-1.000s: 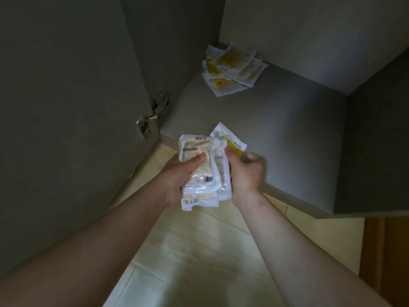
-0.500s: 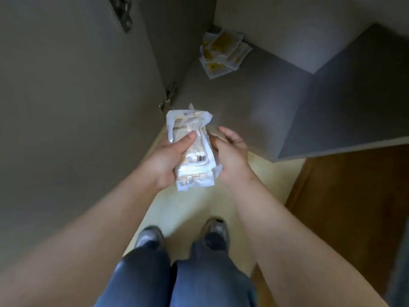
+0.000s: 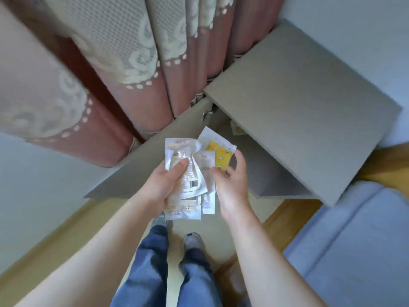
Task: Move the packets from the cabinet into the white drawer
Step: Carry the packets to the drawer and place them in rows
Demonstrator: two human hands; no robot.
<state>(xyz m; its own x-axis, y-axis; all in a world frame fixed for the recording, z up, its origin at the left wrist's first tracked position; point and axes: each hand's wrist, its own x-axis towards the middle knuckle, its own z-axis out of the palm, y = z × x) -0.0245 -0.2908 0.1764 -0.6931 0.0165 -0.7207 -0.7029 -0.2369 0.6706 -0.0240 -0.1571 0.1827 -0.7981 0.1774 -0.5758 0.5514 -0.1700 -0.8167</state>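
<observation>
My left hand grips a stack of white packets, thumb pressed on the top one with a barcode. My right hand holds the stack's right side, fingers curled round a white packet with a yellow panel. The stack is in front of my chest, above my feet, outside the grey cabinet. One more packet shows just inside the cabinet, mostly hidden under its top. The white drawer is not in view.
The cabinet's grey door stands open to the left behind the packets. Reddish patterned curtains hang at the back. A blue-grey cushion lies at the right. My legs and shoes stand on the pale floor.
I have drawn back and stood up from the cabinet with the packets; the view now looks down on its top. The yellow packet has fanned out to the stack's right.
</observation>
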